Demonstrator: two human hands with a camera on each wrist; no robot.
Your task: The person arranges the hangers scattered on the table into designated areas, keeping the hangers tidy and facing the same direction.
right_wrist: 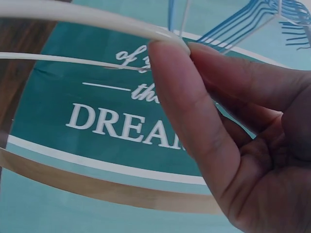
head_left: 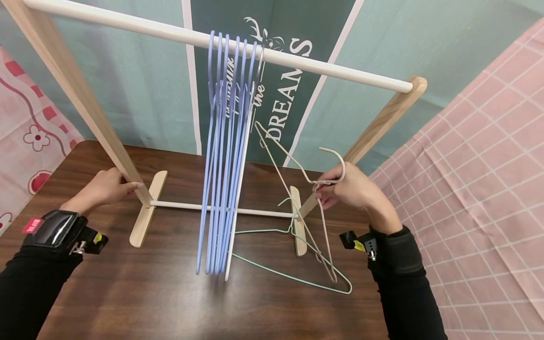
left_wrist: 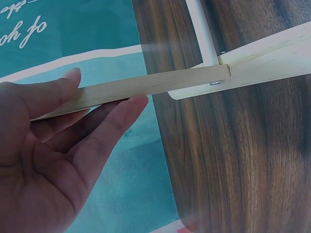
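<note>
Near its lower end, my left hand holds the left wooden post of a clothes rack, thumb on one side and fingers on the other. My right hand pinches a beige hanger just below its hook, in front of the right post. In the right wrist view, thumb and forefinger meet on that hanger. Below it, a pale green hanger sits low by the right foot. Several blue hangers and a white hanger hang together from the white top bar.
The rack's wooden feet stand on a dark brown table, joined by a thin white lower bar. Behind is a teal curtain with white lettering. Pink patterned cloth closes off the right side, and more hangs at left.
</note>
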